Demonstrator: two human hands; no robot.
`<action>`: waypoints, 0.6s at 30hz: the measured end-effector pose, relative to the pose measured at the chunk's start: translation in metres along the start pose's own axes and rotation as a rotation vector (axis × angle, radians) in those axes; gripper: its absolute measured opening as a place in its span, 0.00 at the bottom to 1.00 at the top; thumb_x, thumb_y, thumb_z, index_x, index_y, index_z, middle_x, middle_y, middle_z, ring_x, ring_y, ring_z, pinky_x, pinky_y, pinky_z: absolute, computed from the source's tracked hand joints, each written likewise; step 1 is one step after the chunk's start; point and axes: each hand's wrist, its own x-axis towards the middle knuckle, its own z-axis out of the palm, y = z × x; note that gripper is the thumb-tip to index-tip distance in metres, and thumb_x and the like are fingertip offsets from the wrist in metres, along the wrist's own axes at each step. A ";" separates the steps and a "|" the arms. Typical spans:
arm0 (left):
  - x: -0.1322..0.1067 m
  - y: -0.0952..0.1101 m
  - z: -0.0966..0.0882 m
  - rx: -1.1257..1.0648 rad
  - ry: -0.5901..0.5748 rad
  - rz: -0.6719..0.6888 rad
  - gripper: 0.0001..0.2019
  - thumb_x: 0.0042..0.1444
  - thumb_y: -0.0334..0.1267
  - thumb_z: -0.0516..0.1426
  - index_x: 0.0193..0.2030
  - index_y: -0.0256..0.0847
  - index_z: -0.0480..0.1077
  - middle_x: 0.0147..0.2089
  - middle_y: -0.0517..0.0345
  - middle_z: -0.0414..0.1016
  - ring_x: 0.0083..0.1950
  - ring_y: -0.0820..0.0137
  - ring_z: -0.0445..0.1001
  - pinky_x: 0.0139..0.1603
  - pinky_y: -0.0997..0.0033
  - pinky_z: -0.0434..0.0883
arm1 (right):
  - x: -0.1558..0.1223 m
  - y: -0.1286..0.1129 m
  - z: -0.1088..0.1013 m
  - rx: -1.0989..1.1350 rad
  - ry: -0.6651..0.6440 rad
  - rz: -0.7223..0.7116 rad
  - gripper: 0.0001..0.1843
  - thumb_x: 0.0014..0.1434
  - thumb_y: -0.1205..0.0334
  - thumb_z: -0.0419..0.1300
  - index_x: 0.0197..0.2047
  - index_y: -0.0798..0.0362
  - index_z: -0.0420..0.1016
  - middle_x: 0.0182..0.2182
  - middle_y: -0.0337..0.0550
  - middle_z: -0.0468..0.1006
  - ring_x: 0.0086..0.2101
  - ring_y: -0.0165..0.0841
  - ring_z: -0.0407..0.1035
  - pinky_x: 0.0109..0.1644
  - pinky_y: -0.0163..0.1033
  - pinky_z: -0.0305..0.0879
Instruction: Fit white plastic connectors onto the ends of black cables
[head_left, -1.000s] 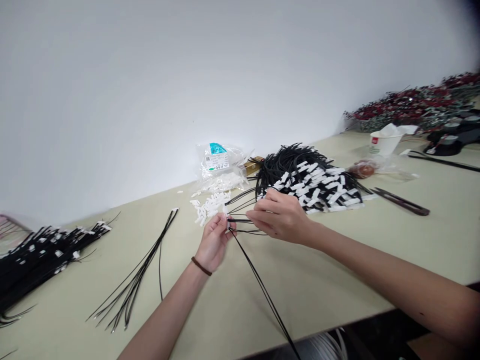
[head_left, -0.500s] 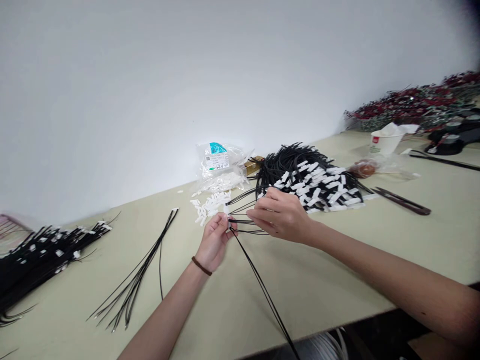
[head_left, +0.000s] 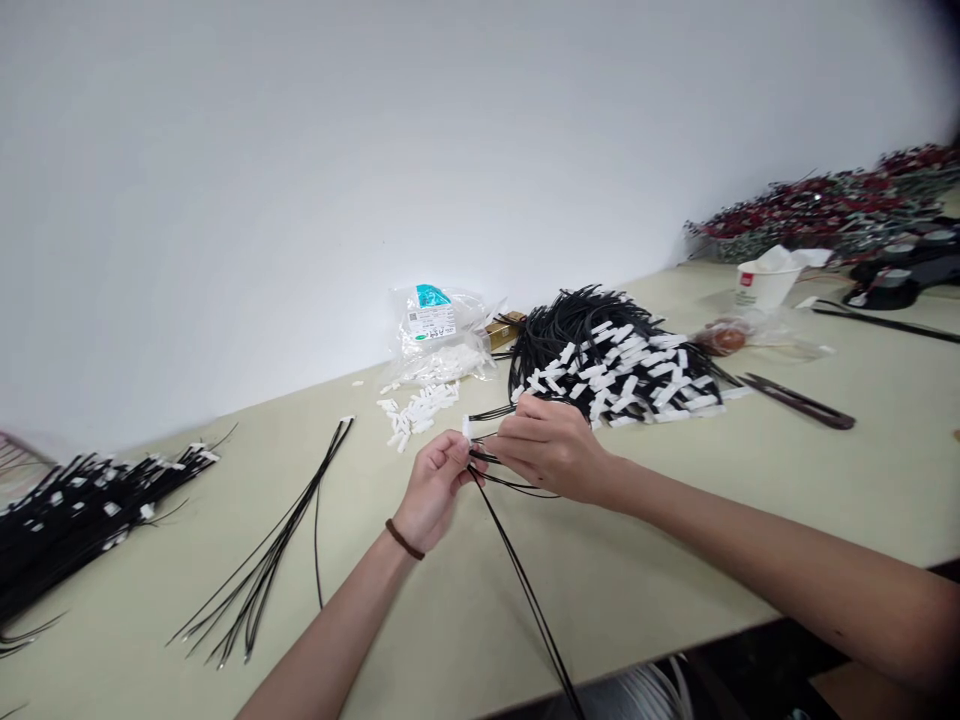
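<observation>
A small white connector housing (head_left: 467, 428) is pinched between the thumb and fingers of my left hand (head_left: 442, 470). Several thin black wires (head_left: 525, 570) run from it; some slant down toward the table's front edge, others go right. My right hand (head_left: 547, 445) is closed on black wires just right of the connector, its fingertips close to my left thumb. The exact wire in its pinch is hidden by the fingers. Behind my hands lies a scatter of loose white connector housings (head_left: 420, 408). A large heap of black wires with white connectors (head_left: 592, 350) sits behind my right hand.
A clear plastic bag with a label (head_left: 431, 325) stands by the wall. Black-handled snips (head_left: 802, 402), a paper cup (head_left: 769, 285) and a small clear bag (head_left: 739, 338) lie to the right. Wire bundles (head_left: 277, 550) and a dark wire pile (head_left: 97, 510) are on the left.
My left hand and the connector have shifted slightly right. My right hand has come lower and nearer to the connector, so the wire length between the hands is shorter.
</observation>
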 end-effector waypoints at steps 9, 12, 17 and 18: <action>0.004 -0.001 -0.003 -0.063 0.122 0.003 0.11 0.43 0.42 0.63 0.27 0.35 0.70 0.25 0.59 0.69 0.27 0.75 0.66 0.27 0.76 0.65 | -0.003 0.000 0.004 0.091 -0.068 -0.024 0.06 0.58 0.67 0.55 0.39 0.51 0.71 0.36 0.41 0.73 0.42 0.34 0.61 0.43 0.40 0.59; 0.006 -0.002 -0.008 -0.080 0.175 -0.008 0.11 0.44 0.42 0.63 0.28 0.35 0.71 0.26 0.59 0.71 0.27 0.77 0.66 0.26 0.79 0.63 | -0.005 -0.005 0.007 0.154 -0.139 -0.135 0.08 0.58 0.69 0.54 0.40 0.51 0.71 0.39 0.40 0.73 0.46 0.33 0.61 0.48 0.42 0.59; 0.008 -0.003 -0.010 -0.110 0.197 -0.048 0.12 0.42 0.42 0.63 0.29 0.35 0.71 0.25 0.59 0.71 0.26 0.77 0.67 0.25 0.79 0.63 | -0.008 -0.009 0.013 0.219 -0.120 -0.179 0.08 0.62 0.69 0.51 0.37 0.55 0.71 0.38 0.40 0.75 0.45 0.30 0.63 0.48 0.39 0.60; 0.007 -0.002 -0.010 -0.116 0.197 -0.050 0.12 0.42 0.42 0.64 0.29 0.35 0.71 0.24 0.59 0.72 0.25 0.77 0.67 0.25 0.79 0.63 | -0.008 -0.008 0.013 0.234 -0.109 -0.174 0.09 0.62 0.69 0.50 0.38 0.55 0.71 0.37 0.41 0.76 0.45 0.30 0.63 0.47 0.38 0.61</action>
